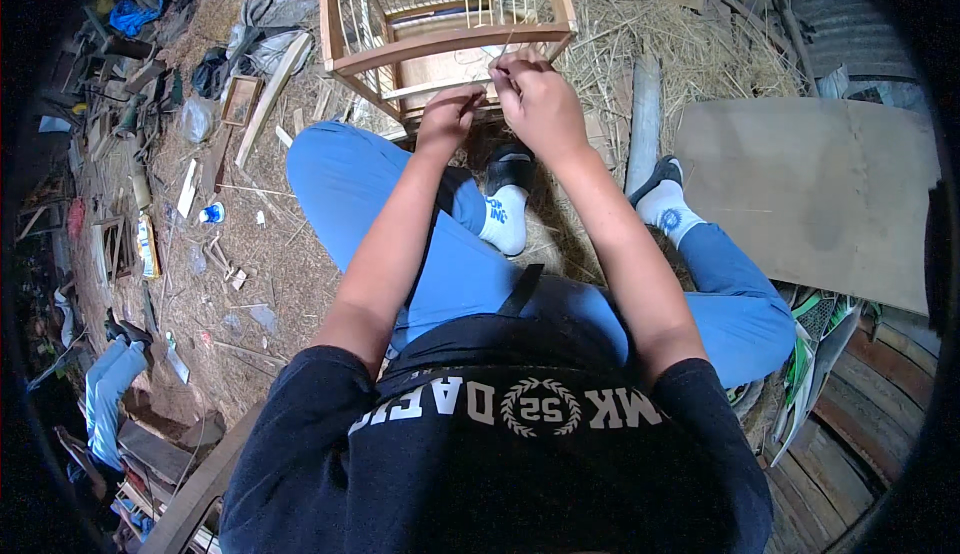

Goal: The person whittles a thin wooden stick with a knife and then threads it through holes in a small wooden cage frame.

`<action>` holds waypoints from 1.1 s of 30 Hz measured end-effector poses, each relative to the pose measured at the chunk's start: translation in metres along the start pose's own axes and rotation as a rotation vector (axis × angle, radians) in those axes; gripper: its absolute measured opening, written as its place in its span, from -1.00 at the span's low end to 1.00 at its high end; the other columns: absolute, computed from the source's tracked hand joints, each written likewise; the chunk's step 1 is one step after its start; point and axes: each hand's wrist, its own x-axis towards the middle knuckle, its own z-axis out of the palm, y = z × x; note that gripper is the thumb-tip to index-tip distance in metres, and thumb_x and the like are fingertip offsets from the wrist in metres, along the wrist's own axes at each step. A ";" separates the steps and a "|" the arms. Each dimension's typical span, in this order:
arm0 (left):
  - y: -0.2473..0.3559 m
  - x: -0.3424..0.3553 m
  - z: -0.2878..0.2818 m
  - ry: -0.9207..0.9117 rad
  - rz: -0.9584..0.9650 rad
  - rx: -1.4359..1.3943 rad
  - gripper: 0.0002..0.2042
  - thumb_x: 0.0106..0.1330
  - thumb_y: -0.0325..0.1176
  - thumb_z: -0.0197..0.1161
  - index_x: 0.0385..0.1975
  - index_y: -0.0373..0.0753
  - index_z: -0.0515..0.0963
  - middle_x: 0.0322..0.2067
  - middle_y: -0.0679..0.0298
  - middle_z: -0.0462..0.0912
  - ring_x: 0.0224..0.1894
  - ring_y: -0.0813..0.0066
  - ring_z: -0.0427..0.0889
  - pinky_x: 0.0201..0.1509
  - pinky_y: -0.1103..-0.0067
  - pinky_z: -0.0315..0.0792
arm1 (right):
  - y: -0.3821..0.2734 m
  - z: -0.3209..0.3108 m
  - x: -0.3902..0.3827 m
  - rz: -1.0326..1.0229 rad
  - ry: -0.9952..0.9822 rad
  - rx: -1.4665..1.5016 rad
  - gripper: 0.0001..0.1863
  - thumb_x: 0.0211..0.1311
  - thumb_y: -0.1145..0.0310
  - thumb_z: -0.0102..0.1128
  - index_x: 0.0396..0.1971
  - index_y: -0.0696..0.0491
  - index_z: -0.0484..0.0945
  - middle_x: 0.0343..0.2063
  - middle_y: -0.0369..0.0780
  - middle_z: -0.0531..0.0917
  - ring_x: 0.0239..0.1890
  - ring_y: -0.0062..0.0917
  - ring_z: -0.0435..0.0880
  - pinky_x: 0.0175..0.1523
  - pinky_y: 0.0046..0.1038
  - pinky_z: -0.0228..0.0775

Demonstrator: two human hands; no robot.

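Observation:
A wooden birdcage point(450, 44) with thin upright bars stands in front of me at the top of the head view. Its near side faces me, and its upper part is cut off by the picture's edge. At its lower near rail, my left hand point(447, 122) is closed, fingertips pinched together; what they hold is too small to make out. Just to the right, my right hand point(540, 106) is also closed at the cage's near side, thumb and fingers bent together. Thin pale strands show by its fingertips, but the grip itself is hidden.
Straw and wood scraps cover the ground. A flat board point(810, 199) lies on the right, near a grey pole point(645, 124). To the left are a small wooden frame point(241, 101), a long wood strip point(273, 100) and a blue-and-white cup point(211, 214). Another person's legs point(115, 399) show lower left.

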 end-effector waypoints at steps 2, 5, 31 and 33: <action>-0.003 -0.001 0.001 0.018 0.007 -0.009 -0.61 0.16 -0.68 0.27 0.02 -0.24 0.63 -0.13 0.07 0.72 -0.07 0.14 0.71 0.08 0.40 0.60 | -0.002 0.000 0.001 0.004 -0.012 -0.011 -0.85 0.33 0.32 0.22 -0.23 0.05 0.66 -0.29 -0.04 0.70 -0.29 -0.04 0.71 -0.19 -0.10 0.59; -0.003 -0.002 0.002 0.029 0.017 -0.022 -0.59 0.15 -0.70 0.26 0.02 -0.24 0.63 -0.13 0.07 0.72 -0.07 0.15 0.71 0.08 0.40 0.60 | -0.005 -0.001 0.001 0.012 -0.027 -0.028 -0.88 0.35 0.35 0.23 -0.26 0.08 0.64 -0.32 -0.04 0.70 -0.26 -0.04 0.69 -0.18 -0.09 0.58; 0.010 0.005 -0.005 0.037 0.001 -0.106 -0.87 0.35 -0.43 0.32 -0.17 -0.27 0.67 -0.35 -0.02 0.69 -0.32 0.11 0.69 -0.15 0.41 0.56 | 0.002 0.005 0.003 -0.042 0.023 0.011 -0.89 0.29 0.34 0.23 -0.26 0.03 0.65 -0.34 -0.08 0.67 -0.34 -0.10 0.71 -0.24 -0.13 0.59; 0.010 0.006 -0.005 0.052 0.017 -0.201 -0.87 0.35 -0.43 0.32 -0.17 -0.29 0.66 -0.35 -0.01 0.69 -0.32 0.10 0.69 -0.16 0.40 0.56 | 0.000 0.004 0.004 -0.046 0.027 -0.011 -0.89 0.27 0.35 0.24 -0.27 0.02 0.64 -0.34 -0.13 0.66 -0.33 -0.15 0.71 -0.24 -0.16 0.60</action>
